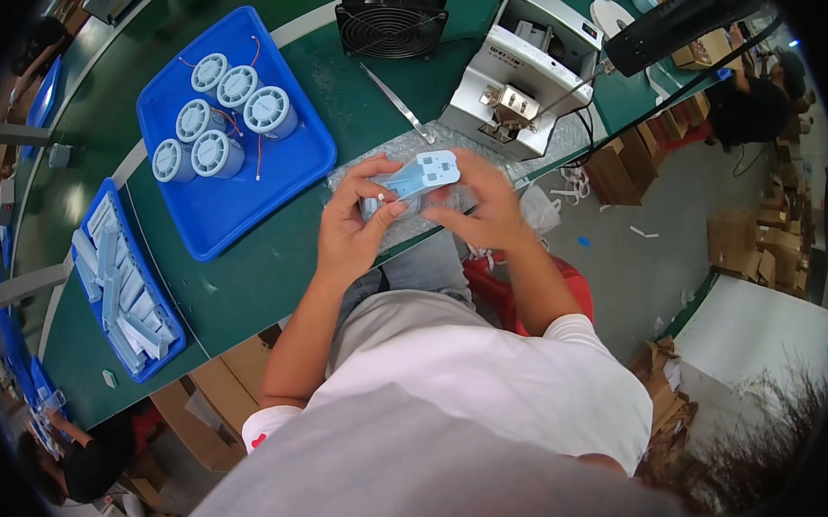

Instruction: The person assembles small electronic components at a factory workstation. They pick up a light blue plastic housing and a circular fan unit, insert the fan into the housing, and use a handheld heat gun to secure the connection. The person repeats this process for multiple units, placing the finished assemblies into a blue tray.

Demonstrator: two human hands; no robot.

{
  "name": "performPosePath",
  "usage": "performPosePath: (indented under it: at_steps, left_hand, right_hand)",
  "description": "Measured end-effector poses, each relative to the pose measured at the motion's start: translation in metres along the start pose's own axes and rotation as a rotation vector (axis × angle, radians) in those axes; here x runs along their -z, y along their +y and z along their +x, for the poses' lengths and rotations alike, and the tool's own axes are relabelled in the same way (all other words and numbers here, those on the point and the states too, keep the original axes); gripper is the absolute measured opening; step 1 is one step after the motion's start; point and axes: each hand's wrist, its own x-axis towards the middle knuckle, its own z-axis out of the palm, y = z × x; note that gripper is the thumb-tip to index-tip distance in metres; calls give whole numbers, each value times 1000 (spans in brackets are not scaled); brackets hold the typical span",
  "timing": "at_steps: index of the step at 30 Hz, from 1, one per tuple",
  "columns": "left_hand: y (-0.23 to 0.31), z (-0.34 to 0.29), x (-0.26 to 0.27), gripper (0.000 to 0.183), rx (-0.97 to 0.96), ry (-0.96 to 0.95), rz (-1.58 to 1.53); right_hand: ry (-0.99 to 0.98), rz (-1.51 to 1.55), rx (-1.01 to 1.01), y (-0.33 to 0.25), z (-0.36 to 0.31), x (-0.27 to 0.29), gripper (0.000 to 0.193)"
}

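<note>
Just above the table's near edge, I hold a light-blue plastic housing [414, 176] between both hands. It has a flat pale end plate with small square openings, tilted upward. My left hand [360, 210] is closed around its left side, thumb and fingertips near a small white connector [380, 198]. My right hand [483, 203] grips the other side near the end plate, fingers curled behind it. The lower part of the housing is partly hidden by my fingers. Beyond my hands lies a pair of metal tweezers [396, 101].
A blue tray [271, 205] bears several round light-blue motor units with thin red wires. Farther left, a smaller blue tray [176, 320] holds pale plastic strips. Ahead are a black fan [392, 21], a white machine [489, 81] and a black tool [687, 21] with a thin metal shaft.
</note>
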Motion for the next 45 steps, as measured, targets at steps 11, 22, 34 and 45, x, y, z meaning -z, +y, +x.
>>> performPosePath:
  at_steps: [11, 22, 34, 45]
  left_hand:
    - [21, 19, -23, 17, -237, -128, 496]
    - [5, 22, -29, 3, -227, 166, 579]
    - [-2, 25, -31, 23, -255, 210, 593]
    - [-10, 20, -29, 24, -208, 194, 466]
  right_hand:
    - [821, -251, 436, -91, 132, 181, 28]
    - [572, 57, 559, -116, 140, 109, 49]
    - [405, 546, 386, -116, 80, 134, 81]
    - [478, 443, 455, -81, 106, 86, 87]
